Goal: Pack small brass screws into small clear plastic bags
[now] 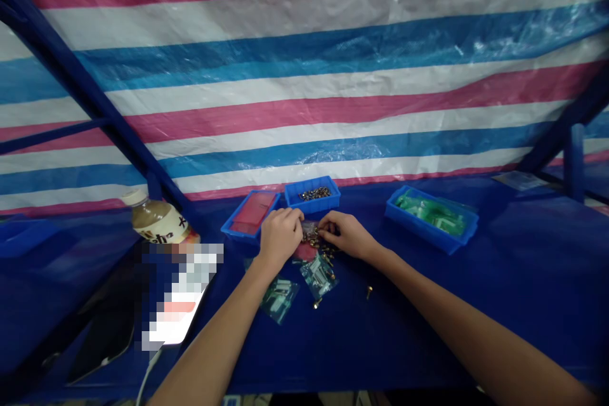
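Note:
My left hand (283, 233) has its fingers curled at the left edge of a clear plastic bag (310, 227). Small brass-coloured screws (311, 241) lie at the bag, between both hands. My right hand (346, 234) is closed in a pinch on the other side, over the screws; what its fingertips hold is too small to make out. Just below lies a red piece (306, 252). Nearer to me are two small clear bags with pale parts, one in the middle (318, 276) and one further left (280, 298). Loose screws lie around them, one (370, 292) off to the right.
Behind my hands stand a blue tray with red sheets (252, 212) and a blue tray of screws (314, 193). On the right, another blue tray holds green bags (431, 212). A drink bottle (155, 219) and a cabled device (183, 304) are on the left.

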`<state>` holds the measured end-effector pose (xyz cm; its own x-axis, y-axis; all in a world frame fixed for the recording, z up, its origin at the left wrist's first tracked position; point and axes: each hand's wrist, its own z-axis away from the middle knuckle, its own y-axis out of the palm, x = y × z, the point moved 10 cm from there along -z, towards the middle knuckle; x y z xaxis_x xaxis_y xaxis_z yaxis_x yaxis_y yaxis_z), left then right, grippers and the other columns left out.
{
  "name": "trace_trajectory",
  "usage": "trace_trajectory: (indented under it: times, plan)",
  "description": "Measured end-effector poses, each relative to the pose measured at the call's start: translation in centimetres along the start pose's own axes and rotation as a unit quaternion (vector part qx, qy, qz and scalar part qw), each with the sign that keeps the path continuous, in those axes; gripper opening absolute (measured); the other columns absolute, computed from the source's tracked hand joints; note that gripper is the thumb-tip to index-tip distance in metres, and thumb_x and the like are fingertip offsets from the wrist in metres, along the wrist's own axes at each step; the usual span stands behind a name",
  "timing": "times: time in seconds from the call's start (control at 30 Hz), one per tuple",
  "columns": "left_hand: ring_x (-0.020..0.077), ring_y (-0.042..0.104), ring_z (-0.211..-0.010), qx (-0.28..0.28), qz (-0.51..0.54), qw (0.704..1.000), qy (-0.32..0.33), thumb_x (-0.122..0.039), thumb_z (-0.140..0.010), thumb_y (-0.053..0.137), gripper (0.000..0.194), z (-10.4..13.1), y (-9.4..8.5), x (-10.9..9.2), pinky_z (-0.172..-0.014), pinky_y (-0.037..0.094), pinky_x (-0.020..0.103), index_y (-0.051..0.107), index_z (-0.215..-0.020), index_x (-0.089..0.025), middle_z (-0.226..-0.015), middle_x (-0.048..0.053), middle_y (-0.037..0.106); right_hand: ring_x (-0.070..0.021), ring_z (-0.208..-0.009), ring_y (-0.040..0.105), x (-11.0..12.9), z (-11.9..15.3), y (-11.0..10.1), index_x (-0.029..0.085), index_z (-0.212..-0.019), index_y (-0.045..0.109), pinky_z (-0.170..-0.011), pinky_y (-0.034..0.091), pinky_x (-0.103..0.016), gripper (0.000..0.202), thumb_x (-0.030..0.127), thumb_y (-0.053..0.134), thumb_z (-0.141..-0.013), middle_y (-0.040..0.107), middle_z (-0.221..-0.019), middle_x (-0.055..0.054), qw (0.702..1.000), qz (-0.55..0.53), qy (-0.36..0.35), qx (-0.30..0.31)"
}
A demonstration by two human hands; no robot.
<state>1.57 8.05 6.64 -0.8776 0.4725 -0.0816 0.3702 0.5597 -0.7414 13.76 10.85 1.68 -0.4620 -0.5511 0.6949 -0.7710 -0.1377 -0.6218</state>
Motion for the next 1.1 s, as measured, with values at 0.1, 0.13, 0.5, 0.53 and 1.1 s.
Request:
trace_trajectory:
  times: [0.1,0.13,0.5,0.53,1.1]
  plan:
    - [0.0181,0.058,-0.086,0.016,0.072,0.996,0.044,-0.006,-0.08,0.047,0.024,-0.1,0.1,-1.4,-0.078,0.048,0.031,0.064,-0.091,-0.02,-0.086,0.003,0.067,-0.0138,-0.067,0.056,-1.3,-0.1,-1.1,0.016,-0.088,0.067,-0.065,0.044,-0.027,0.015,0.029,0.062,-0.081,0.065,-0.075,-0.002,0.993,-0.09,0.066,-0.042]
    - [0.0183,0.057,-0.09,0.019,0.093,0.994,0.054,-0.008,-0.081,0.048,0.024,-0.1,0.1,-1.8,-0.081,0.049,0.031,0.063,-0.095,-0.02,-0.09,0.003,0.066,-0.0146,-0.071,0.058,-1.5,-0.1,-1.3,0.016,-0.088,0.067,-0.067,0.044,-0.028,0.018,0.032,0.061,-0.081,0.067,-0.078,-0.003,0.988,-0.126,0.079,-0.052]
    - [0.0188,0.056,-0.095,0.015,0.153,0.985,0.072,-0.027,-0.092,0.051,0.017,0.0,0.6,-2.4,-0.086,0.05,0.035,0.063,-0.102,-0.019,-0.095,0.005,0.067,-0.0082,-0.053,0.044,-0.9,0.2,-0.3,0.015,-0.081,0.065,-0.05,0.034,-0.022,0.031,0.045,0.066,-0.075,0.059,-0.065,0.001,0.949,-0.283,0.14,-0.02]
    - [0.0188,0.057,-0.095,0.015,0.156,0.985,0.076,-0.026,-0.092,0.051,0.018,0.0,0.5,-2.5,-0.086,0.05,0.036,0.063,-0.103,-0.019,-0.095,0.005,0.067,-0.0081,-0.053,0.044,-0.9,0.2,-0.3,0.015,-0.08,0.065,-0.049,0.034,-0.022,0.031,0.045,0.066,-0.075,0.059,-0.065,0.0,0.95,-0.279,0.138,-0.017]
    - [0.0198,0.051,-0.106,0.088,0.098,0.987,0.09,-0.026,-0.095,0.044,0.029,0.1,1.9,-2.5,-0.091,0.049,0.036,0.061,-0.119,-0.025,-0.112,0.004,0.064,-0.0143,-0.065,0.058,0.0,0.0,-1.5,0.018,-0.084,0.066,-0.064,0.043,-0.027,0.023,0.036,0.053,-0.088,0.067,-0.075,-0.002,0.998,-0.056,0.04,0.011]
